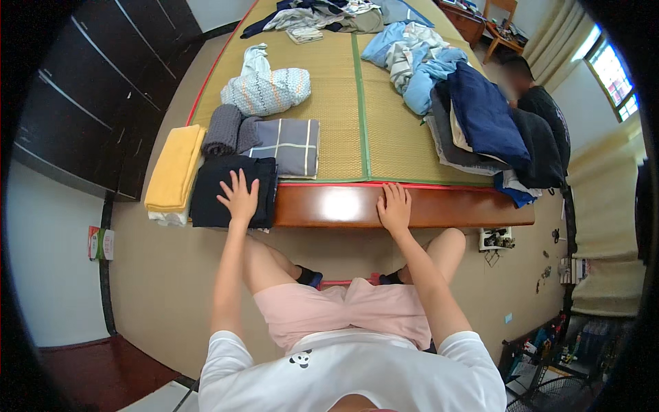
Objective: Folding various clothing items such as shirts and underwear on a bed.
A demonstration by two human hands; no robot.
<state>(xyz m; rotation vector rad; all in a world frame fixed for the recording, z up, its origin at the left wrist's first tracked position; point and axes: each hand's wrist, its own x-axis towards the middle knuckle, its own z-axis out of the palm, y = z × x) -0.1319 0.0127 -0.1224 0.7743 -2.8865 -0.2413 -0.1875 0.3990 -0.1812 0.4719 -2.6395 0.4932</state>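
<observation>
My left hand (241, 198) lies with fingers spread on a folded black garment (211, 193) at the left end of the bed's footboard. My right hand (396, 206) rests on the polished wooden footboard (329, 206) and holds nothing. Left of the black garment is a folded yellow cloth (175, 165), stacked on something white. Behind it sit a rolled dark grey knit cloth (222, 131) and a folded grey checked cloth (288, 147). Farther back is a rolled white patterned blanket (267, 91).
A woven mat (334, 113) covers the bed. Dark clothes (484, 113) and a light blue heap (422, 62) lie at right; more clothes (319, 15) lie at the far end. Another person (543, 108) is beyond the right side. Dark wardrobes (92, 87) stand left.
</observation>
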